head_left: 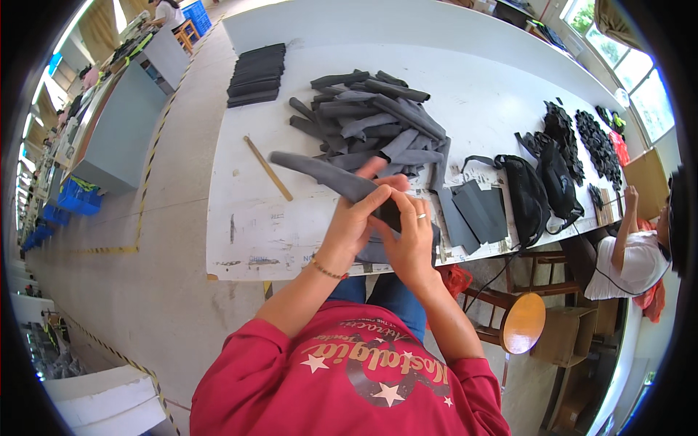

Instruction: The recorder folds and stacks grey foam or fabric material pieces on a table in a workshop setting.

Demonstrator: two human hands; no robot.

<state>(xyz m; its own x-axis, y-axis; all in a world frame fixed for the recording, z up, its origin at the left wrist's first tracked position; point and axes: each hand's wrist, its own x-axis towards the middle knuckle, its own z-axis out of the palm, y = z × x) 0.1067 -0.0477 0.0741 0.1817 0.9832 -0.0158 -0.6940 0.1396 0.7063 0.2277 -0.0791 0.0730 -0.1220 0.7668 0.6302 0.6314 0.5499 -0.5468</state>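
A long dark grey fabric tube (313, 168) lies across my two hands above the table's front edge, its narrow end reaching out to the left. My left hand (353, 220) is wrapped round it from below, with some fingertips blurred. Over its other end bends my right hand (409, 236), thumb and fingers closed on the dark cloth. More grey fabric hangs below my hands, partly hidden by them. Just beyond lies a loose heap of similar grey fabric tubes (378, 120). A neat stack of flat black pieces (256, 75) sits at the far left of the table.
On the white table (254, 211) lie a wooden stick (268, 168), flat dark sheets (476, 212), black bags (525, 196) and piles of black parts (561, 138). A round wooden stool (522, 323) stands right of me. Another person (631, 265) sits at the right.
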